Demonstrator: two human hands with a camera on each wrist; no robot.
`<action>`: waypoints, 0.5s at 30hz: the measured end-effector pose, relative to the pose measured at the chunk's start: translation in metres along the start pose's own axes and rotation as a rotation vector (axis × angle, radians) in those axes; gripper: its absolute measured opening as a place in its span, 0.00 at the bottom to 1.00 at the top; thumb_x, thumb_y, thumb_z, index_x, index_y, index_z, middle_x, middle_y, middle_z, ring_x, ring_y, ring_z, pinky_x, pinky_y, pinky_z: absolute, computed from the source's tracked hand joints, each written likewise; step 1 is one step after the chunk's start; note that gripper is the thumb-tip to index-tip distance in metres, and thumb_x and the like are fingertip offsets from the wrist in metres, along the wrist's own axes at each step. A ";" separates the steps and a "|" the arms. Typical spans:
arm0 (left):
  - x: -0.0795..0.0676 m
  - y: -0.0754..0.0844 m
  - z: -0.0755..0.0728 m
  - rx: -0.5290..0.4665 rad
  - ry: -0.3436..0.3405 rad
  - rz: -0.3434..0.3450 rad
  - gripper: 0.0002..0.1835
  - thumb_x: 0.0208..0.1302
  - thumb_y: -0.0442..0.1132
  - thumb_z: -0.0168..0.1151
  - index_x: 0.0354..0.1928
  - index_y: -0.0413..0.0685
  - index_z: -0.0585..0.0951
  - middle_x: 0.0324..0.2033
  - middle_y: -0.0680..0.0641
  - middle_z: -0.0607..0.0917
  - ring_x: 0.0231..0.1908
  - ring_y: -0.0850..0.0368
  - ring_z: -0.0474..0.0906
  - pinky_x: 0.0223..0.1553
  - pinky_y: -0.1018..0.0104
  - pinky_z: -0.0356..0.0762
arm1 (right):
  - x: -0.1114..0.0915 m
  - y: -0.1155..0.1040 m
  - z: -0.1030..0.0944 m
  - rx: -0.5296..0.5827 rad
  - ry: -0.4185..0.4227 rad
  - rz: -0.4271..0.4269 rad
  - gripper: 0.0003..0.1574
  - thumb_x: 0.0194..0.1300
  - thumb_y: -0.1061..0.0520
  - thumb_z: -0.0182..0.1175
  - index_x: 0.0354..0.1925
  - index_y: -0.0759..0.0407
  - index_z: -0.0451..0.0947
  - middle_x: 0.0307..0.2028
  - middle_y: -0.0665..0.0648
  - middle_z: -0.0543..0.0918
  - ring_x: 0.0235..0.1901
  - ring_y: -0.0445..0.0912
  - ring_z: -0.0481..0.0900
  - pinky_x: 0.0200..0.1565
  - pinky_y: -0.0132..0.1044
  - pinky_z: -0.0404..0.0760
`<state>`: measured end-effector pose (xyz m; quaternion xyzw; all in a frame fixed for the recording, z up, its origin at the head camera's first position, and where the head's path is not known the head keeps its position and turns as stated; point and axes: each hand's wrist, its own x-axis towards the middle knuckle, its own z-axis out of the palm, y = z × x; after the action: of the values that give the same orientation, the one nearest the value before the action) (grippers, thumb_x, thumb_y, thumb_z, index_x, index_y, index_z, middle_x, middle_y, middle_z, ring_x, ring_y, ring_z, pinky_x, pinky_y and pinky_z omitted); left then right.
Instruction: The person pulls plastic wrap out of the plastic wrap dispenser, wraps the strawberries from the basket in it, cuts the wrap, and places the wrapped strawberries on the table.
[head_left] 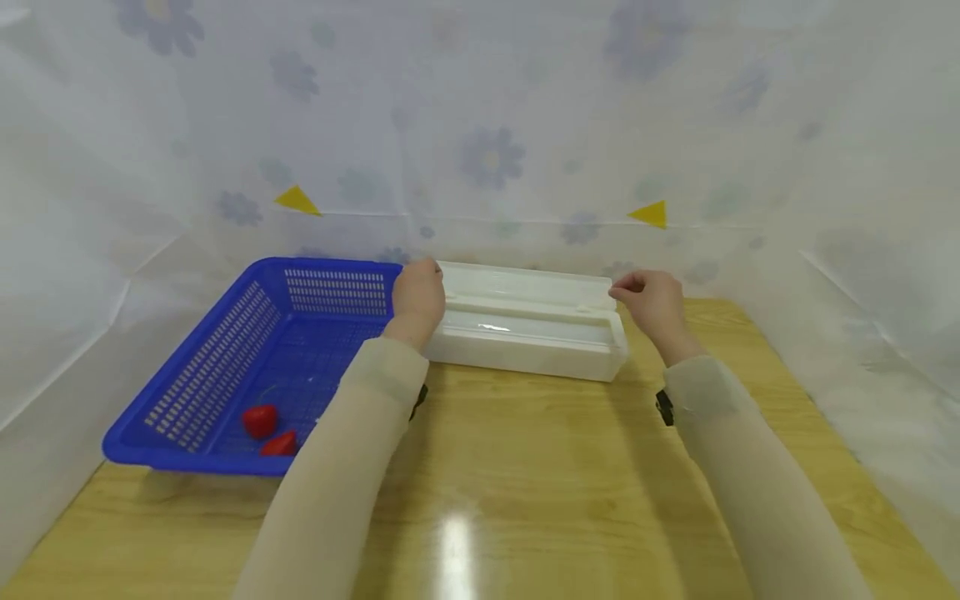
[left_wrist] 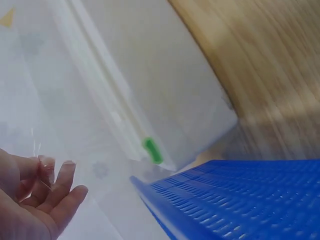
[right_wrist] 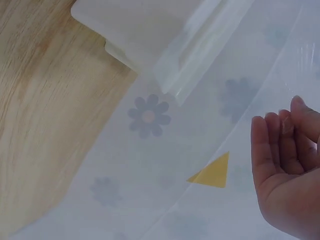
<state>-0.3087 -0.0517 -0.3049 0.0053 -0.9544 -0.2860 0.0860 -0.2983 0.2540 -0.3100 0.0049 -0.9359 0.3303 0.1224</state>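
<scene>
A long white cling film box (head_left: 525, 357) lies on the table with its lid (head_left: 532, 286) raised at the back. Inside its trough, the clear film (head_left: 498, 327) shows as shiny glints. At the box's left end my left hand (head_left: 418, 298) pinches clear film between thumb and fingers; thin glossy strands show at its fingertips in the left wrist view. My right hand (head_left: 654, 307) is by the lid's right corner, thumb against fingertips, pinching film whose faint streaks shine in the right wrist view. A green piece (left_wrist: 153, 150) marks one end of the box.
Left of the box stands a blue plastic basket (head_left: 202, 461), its right side partly hidden by my left arm. Two red fruit-like pieces (head_left: 260, 422) lie in it. Behind the wooden table (head_left: 525, 483) hangs a flowered sheet (head_left: 525, 100) with two yellow triangles (head_left: 651, 214).
</scene>
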 end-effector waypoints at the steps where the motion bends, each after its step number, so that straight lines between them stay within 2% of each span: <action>1: -0.003 0.001 -0.002 -0.013 0.006 0.003 0.15 0.73 0.38 0.41 0.49 0.38 0.76 0.44 0.40 0.82 0.43 0.46 0.80 0.46 0.57 0.78 | -0.002 -0.001 -0.002 0.002 0.005 -0.005 0.14 0.66 0.55 0.56 0.40 0.65 0.79 0.40 0.66 0.82 0.37 0.54 0.77 0.37 0.41 0.76; 5: -0.013 0.006 -0.011 -0.053 0.019 0.007 0.14 0.73 0.39 0.42 0.48 0.39 0.75 0.42 0.40 0.82 0.40 0.47 0.80 0.43 0.57 0.79 | -0.010 -0.005 -0.008 0.000 0.019 0.003 0.15 0.67 0.53 0.55 0.41 0.65 0.78 0.41 0.66 0.80 0.40 0.56 0.76 0.42 0.47 0.76; 8: -0.020 0.010 -0.019 -0.072 0.034 -0.003 0.14 0.72 0.39 0.44 0.48 0.40 0.76 0.43 0.40 0.82 0.41 0.46 0.80 0.44 0.56 0.78 | -0.014 -0.008 -0.012 0.013 0.021 0.023 0.17 0.68 0.52 0.53 0.44 0.66 0.76 0.43 0.67 0.79 0.42 0.56 0.76 0.44 0.48 0.75; 15: -0.037 0.020 -0.036 -0.123 0.061 -0.017 0.15 0.73 0.40 0.43 0.50 0.40 0.76 0.45 0.41 0.83 0.42 0.47 0.80 0.44 0.56 0.78 | -0.023 -0.016 -0.022 0.108 0.019 0.013 0.19 0.70 0.50 0.49 0.45 0.66 0.70 0.46 0.68 0.79 0.45 0.57 0.77 0.39 0.39 0.74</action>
<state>-0.2656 -0.0521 -0.2704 0.0169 -0.9318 -0.3446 0.1129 -0.2692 0.2531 -0.2889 0.0022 -0.9156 0.3811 0.1286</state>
